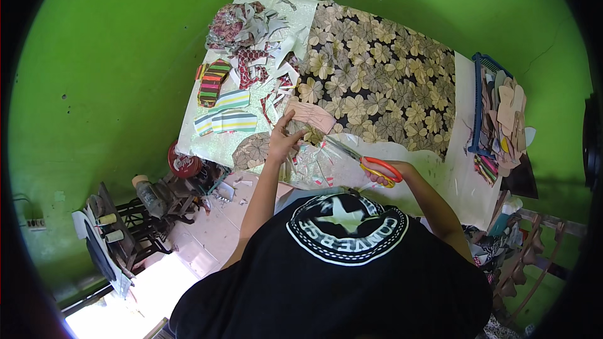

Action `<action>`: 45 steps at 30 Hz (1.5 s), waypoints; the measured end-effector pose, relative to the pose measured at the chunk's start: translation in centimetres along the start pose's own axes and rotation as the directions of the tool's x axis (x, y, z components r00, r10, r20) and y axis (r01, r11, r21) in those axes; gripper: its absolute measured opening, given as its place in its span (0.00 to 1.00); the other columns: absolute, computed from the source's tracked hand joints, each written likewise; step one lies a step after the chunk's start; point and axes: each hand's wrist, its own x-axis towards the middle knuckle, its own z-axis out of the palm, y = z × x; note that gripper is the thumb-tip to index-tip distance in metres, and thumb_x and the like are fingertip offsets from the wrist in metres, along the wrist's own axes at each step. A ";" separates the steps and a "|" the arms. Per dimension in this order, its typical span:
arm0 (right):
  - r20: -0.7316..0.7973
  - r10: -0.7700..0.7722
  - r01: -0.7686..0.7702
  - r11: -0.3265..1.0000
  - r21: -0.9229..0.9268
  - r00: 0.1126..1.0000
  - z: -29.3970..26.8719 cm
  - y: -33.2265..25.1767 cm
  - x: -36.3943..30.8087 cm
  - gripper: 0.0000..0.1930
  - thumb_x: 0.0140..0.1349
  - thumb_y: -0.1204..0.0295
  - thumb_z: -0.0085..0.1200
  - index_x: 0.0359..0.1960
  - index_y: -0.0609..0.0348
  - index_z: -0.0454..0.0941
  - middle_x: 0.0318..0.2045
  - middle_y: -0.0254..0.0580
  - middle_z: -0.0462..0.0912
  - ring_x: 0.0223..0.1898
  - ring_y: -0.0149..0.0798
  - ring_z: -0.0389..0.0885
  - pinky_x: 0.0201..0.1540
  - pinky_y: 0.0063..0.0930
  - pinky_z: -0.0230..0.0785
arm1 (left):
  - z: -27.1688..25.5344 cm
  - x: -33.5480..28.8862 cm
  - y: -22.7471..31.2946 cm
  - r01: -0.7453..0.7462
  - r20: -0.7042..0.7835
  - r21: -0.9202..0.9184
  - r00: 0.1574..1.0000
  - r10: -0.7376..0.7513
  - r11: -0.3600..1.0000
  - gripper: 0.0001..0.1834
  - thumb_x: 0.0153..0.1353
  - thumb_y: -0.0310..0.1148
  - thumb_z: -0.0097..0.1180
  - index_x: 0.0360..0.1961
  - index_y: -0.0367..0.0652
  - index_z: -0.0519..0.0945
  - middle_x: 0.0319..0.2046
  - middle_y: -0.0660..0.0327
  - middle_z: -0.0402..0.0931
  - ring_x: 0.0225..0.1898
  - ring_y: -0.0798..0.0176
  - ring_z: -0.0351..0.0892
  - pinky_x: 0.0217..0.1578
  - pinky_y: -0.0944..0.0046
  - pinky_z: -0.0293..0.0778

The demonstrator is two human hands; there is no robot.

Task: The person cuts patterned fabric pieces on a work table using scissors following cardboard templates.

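Note:
My right hand (379, 176) grips a pair of scissors (386, 168) with orange and yellow handles. The blades point left, toward the near edge of a floral fabric (377, 69) in black, beige and grey. A pinkish, slightly curved pattern piece (314, 117) lies on the fabric's near left corner. At its left end rests my left hand (286, 139), thumb and fingers apart and fingertips touching the piece. Below that hand lies a cut piece of floral fabric (251, 149). Small scraps (311, 166) are scattered between my hands.
The white-topped table (461, 176) stands against green walls. On its left lie a scrap heap (235, 27), striped cut pieces (227, 120) and red patterned offcuts (252, 68). A blue basket (480, 107) with shaped templates (510, 110) sits at the right edge. A sewing machine (103, 238) stands lower left.

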 end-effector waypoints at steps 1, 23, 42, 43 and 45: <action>0.000 0.000 0.000 1.000 0.001 1.000 0.1 0.1 0.2 0.26 0.55 0.40 0.34 0.26 0.53 0.61 0.14 0.25 0.59 0.10 0.17 0.54 0.11 0.10 0.51 | 0.2 0.0 0.0 0.001 0.001 0.000 1.000 -0.001 1.000 0.36 0.43 0.22 0.62 0.55 0.39 0.61 0.52 0.56 0.64 0.15 0.80 0.65 0.15 0.80 0.65; -0.059 -0.051 0.057 0.994 0.092 0.997 0.4 -0.7 2.7 0.27 0.53 0.39 0.37 0.25 0.53 0.60 0.13 0.25 0.59 0.09 0.15 0.52 0.09 0.08 0.48 | 0.4 0.0 -0.7 -0.140 0.052 -0.152 0.987 0.149 0.978 0.39 0.46 0.21 0.57 0.59 0.38 0.52 0.59 0.55 0.52 0.19 0.80 0.70 0.16 0.81 0.67; -0.059 -0.082 0.087 0.991 0.100 0.995 1.0 -2.6 2.4 0.28 0.51 0.37 0.38 0.25 0.53 0.60 0.14 0.26 0.59 0.10 0.16 0.52 0.10 0.08 0.47 | 0.3 -0.3 -0.5 -0.121 0.067 -0.156 0.989 0.133 0.980 0.40 0.46 0.18 0.56 0.60 0.40 0.51 0.58 0.55 0.53 0.22 0.77 0.73 0.17 0.80 0.68; -0.058 -0.081 0.087 0.991 0.098 0.995 1.0 -2.7 2.4 0.28 0.51 0.37 0.38 0.25 0.53 0.60 0.14 0.26 0.59 0.10 0.16 0.52 0.10 0.08 0.47 | 0.2 -0.2 -0.7 -0.122 0.066 -0.157 0.989 0.133 0.980 0.40 0.46 0.18 0.56 0.60 0.40 0.51 0.58 0.55 0.53 0.22 0.77 0.73 0.17 0.80 0.68; -0.058 -0.075 0.079 0.993 0.084 0.996 0.9 -2.6 2.6 0.29 0.50 0.36 0.38 0.25 0.53 0.60 0.14 0.25 0.59 0.10 0.16 0.51 0.10 0.08 0.47 | 0.0 -0.1 -0.9 -0.108 0.095 -0.170 0.988 0.125 0.980 0.40 0.46 0.18 0.56 0.60 0.40 0.51 0.59 0.55 0.51 0.21 0.78 0.72 0.17 0.80 0.67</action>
